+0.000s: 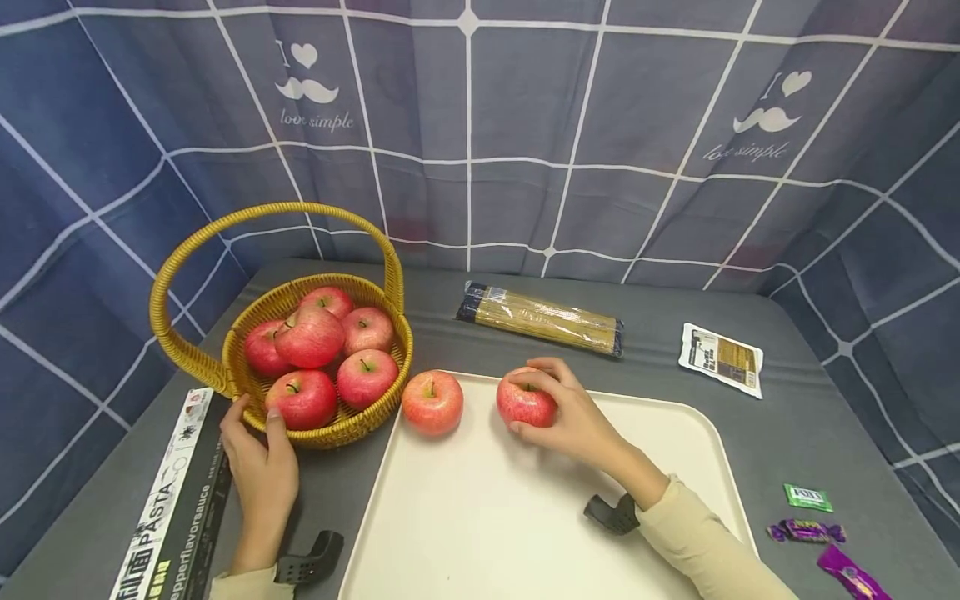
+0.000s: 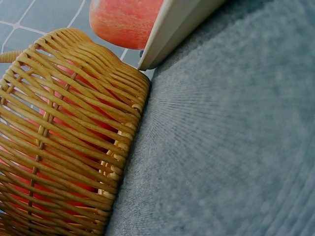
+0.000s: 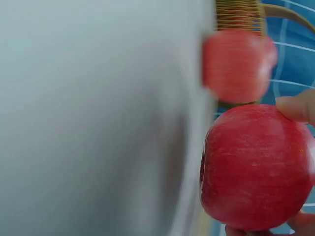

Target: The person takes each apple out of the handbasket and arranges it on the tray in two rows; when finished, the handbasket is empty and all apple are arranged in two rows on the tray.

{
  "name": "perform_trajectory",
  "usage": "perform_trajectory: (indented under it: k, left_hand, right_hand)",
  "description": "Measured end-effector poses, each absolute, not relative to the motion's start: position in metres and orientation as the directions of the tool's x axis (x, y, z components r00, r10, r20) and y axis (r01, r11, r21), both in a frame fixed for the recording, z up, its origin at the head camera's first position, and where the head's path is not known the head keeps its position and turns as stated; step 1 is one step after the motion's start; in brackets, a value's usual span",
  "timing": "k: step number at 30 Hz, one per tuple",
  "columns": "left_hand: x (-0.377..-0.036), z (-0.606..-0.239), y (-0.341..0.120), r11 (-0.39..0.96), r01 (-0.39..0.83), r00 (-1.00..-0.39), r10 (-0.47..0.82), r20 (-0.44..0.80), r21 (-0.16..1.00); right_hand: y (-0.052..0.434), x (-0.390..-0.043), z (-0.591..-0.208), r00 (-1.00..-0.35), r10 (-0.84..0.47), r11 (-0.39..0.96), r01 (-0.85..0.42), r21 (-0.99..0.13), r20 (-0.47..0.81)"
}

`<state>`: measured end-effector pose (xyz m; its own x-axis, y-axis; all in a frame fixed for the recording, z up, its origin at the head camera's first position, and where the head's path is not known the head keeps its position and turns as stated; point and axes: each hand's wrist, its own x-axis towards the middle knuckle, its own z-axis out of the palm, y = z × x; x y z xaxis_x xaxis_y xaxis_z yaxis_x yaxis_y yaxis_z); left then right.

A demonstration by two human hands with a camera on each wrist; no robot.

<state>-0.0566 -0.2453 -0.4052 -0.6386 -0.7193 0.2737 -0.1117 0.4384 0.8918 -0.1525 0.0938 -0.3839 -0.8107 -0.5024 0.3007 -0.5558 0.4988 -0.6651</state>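
A yellow wicker basket [image 1: 375, 408] with a hoop handle holds several red apples [image 1: 310, 337]. My left hand [image 1: 258, 454] rests against its front rim, thumb on the weave; the basket wall [image 2: 64, 142] fills the left wrist view. On the cream tray [image 1: 465, 517] my right hand [image 1: 558, 408] grips a red apple [image 1: 525, 404], which looms large as the same apple [image 3: 256, 167] in the right wrist view. A second apple [image 1: 432, 402] sits free at the tray's far left corner, beside the basket, and shows blurred [image 3: 236, 64] and from below [image 2: 125, 19].
A spaghetti packet [image 1: 540, 318] lies behind the tray. A small sachet [image 1: 722, 358] lies at the right. A black pasta box [image 1: 176, 508] lies along the left front edge. Several wrapped sweets [image 1: 810, 525] sit at the right front. Checked blue cloth walls in the grey table.
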Motion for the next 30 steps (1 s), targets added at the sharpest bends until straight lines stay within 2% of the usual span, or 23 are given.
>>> perform_trajectory:
  k: [7, 13, 18, 22, 30]
  left_hand:
    - [-0.056, -0.406, -0.247, 0.432, -0.113, -0.642, -0.719, 0.266, 0.895]
    - [-0.056, -0.406, -0.246, 0.435, -0.109, -0.642, -0.717, 0.27, 0.894]
    - [-0.057, -0.407, -0.246, 0.434, -0.106, -0.643, -0.716, 0.271, 0.895]
    - [-0.057, -0.407, -0.247, 0.436, -0.118, -0.649, -0.714, 0.263, 0.892]
    - [-0.056, -0.407, -0.247, 0.432, -0.111, -0.65, -0.713, 0.264, 0.895]
  right_hand:
    - [0.109, -0.144, -0.396, -0.814, -0.523, 0.572, -0.555, -0.605, 0.253]
    - [0.092, -0.148, -0.376, -0.815, -0.52, 0.569, -0.553, -0.609, 0.254]
    - [0.035, -0.158, -0.349, -0.753, -0.58, 0.504, -0.632, -0.589, 0.312]
    - [-0.026, -0.164, -0.336, -0.715, -0.631, 0.504, -0.673, -0.542, 0.3]
    - [-0.134, -0.17, -0.32, -0.667, -0.702, 0.578, -0.738, -0.348, 0.25]
